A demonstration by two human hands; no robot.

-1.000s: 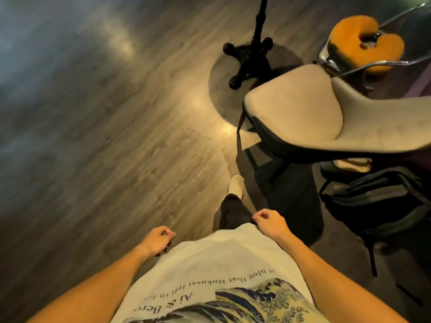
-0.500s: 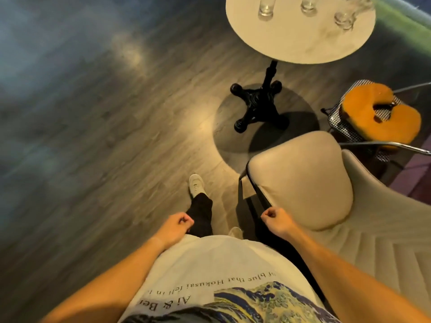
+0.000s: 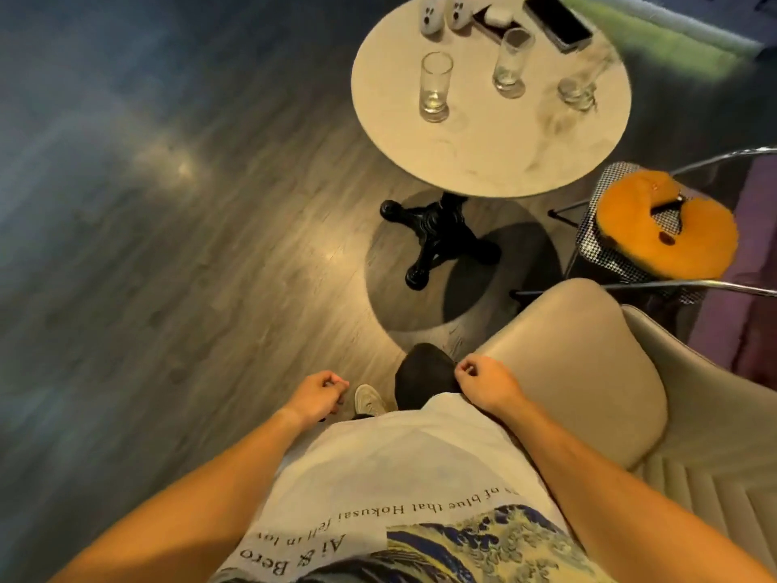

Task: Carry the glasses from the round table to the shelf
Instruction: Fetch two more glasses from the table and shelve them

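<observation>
Hanging low at waist: L hand (image 3: 316, 397) & R hand (image 3: 487, 385), fingers loosely curled, holding nothing.

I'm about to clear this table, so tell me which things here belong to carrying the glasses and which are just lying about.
For the job:
left glass
middle glass
right glass
round table

Just lying about:
phone
two white controllers
orange cushion
beige chair

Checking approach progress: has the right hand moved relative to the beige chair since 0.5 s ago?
No clear move: the right hand hangs at the beige chair seat's front-left edge, as before.
</observation>
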